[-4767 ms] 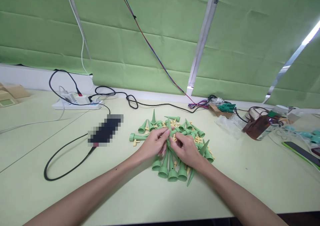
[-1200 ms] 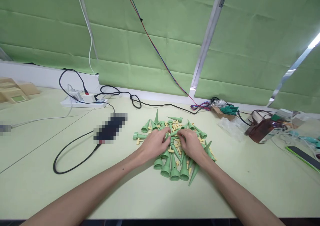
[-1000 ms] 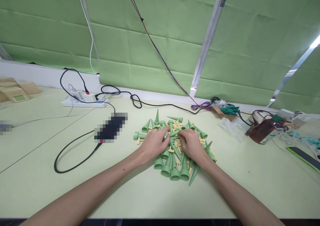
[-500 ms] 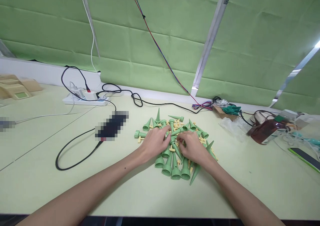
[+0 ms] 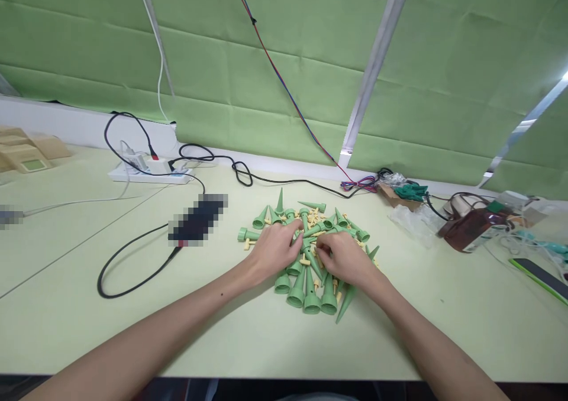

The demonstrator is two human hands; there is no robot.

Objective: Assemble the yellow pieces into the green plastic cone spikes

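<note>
A pile of green plastic watering spikes (image 5: 311, 297) mixed with small yellow T-shaped valves (image 5: 305, 261) lies on the table. My left hand (image 5: 277, 246) rests over the left side of the pile, thumb and fingers curled together near some spikes; what they grip is hidden. Just to the right, my right hand (image 5: 341, 254) is bent over the pile with its fingertips pinched inward. Whatever lies between those fingertips is too small or covered to name. Some spikes stand upright, and others lie with their open cup ends facing me.
The pale table (image 5: 213, 342) carries a blurred-out dark device (image 5: 197, 220) on a black cable. A power strip (image 5: 153, 175) sits behind it. To the right are a brown bottle (image 5: 473, 232), clear plastic bags (image 5: 410, 226) and a green-edged dark slab (image 5: 539, 280).
My right hand has shifted slightly rightward, its fingers curled more tightly. My left hand stays nearly in place over the pile. The view has tipped a little.
</note>
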